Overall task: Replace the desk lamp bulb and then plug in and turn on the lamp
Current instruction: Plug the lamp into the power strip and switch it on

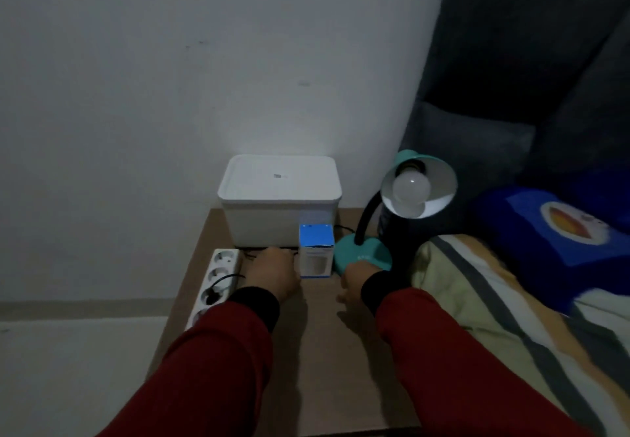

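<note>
A teal desk lamp stands at the table's back right, its base (363, 252) flat on the top. Its black neck curves up to a shade (439, 177) that faces me. A white bulb (410, 194) sits in the socket, and the shade's inside looks bright. My right hand (358, 278) rests against the front edge of the base, thumb spread. My left hand (272, 273) lies knuckles up beside a blue and white bulb box (316, 255), over a black cord (250, 255); its fingers are hidden. A white power strip (218, 279) holds one black plug (214, 295).
A lidded white container (279, 204) stands against the wall behind the bulb box. The brown table (324, 351) meets a bed with a striped blanket (494, 300) on its right. A blue pillow (552, 225) and a dark curtain lie beyond. The room is dim.
</note>
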